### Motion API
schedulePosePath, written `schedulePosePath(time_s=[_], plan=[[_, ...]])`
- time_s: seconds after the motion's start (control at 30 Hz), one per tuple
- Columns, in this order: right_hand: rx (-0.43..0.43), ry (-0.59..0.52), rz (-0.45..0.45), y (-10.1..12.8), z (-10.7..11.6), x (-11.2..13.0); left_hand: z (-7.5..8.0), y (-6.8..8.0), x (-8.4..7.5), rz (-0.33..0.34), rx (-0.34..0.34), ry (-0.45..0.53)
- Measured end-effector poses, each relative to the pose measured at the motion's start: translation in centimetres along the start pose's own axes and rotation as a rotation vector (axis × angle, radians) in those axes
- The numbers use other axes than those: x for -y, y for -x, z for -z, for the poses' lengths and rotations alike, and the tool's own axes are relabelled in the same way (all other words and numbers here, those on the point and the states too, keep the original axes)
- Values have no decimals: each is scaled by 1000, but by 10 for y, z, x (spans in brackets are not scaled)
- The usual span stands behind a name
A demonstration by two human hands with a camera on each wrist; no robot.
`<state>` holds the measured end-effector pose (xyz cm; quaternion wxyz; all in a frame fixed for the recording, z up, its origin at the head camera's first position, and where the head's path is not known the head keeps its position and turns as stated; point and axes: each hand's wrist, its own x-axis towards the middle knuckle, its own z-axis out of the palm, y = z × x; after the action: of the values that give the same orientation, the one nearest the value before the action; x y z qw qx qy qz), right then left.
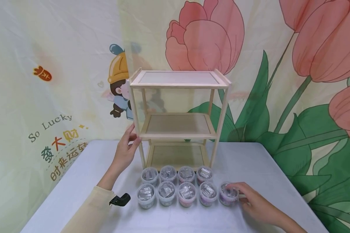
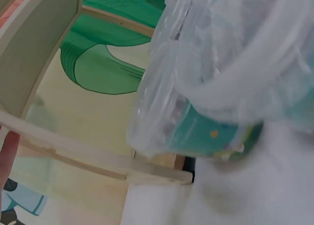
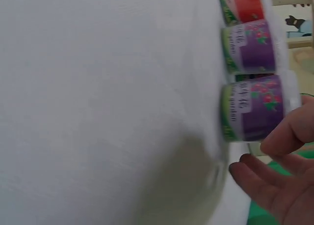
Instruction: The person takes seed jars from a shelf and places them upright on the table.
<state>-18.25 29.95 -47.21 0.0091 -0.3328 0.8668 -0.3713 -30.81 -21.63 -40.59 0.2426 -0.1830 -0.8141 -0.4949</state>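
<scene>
A light wooden three-tier shelf (image 1: 178, 84) stands at the back middle of the white table (image 1: 75, 181). My left hand (image 1: 134, 136) grips its left front post at the height of the middle tier; in the left wrist view one fingertip (image 2: 9, 151) shows beside a shelf rail (image 2: 73, 151). Several small clear-lidded cups stand in two rows in front of the shelf. My right hand (image 1: 236, 191) holds the purple cup (image 1: 228, 194) at the right end of the front row, thumb (image 3: 289, 131) against its side (image 3: 252, 107).
A cup with a green label (image 2: 216, 87) fills the left wrist view, very close. Other purple and red cups (image 3: 248, 45) line up beside the held one. A flower-print cloth (image 1: 309, 81) hangs behind the table. The table's right edge (image 1: 297, 194) runs near my right hand.
</scene>
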Motion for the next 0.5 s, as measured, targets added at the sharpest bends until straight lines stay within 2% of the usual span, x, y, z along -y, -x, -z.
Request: schedulePosePath(time_s=[0.13,0.23,0.37,0.5], plan=[[35,46,-68,-2,19,14,10,5,3,-6,42,-78],[13,103,-111,-7,33,23,24,10,6,-42,64,-129],[-66,203,-92,-15,51,31,46,18,8,-78,73,-248],[-149,314,-40,-22,66,36,69,30,8,-68,76,-431]])
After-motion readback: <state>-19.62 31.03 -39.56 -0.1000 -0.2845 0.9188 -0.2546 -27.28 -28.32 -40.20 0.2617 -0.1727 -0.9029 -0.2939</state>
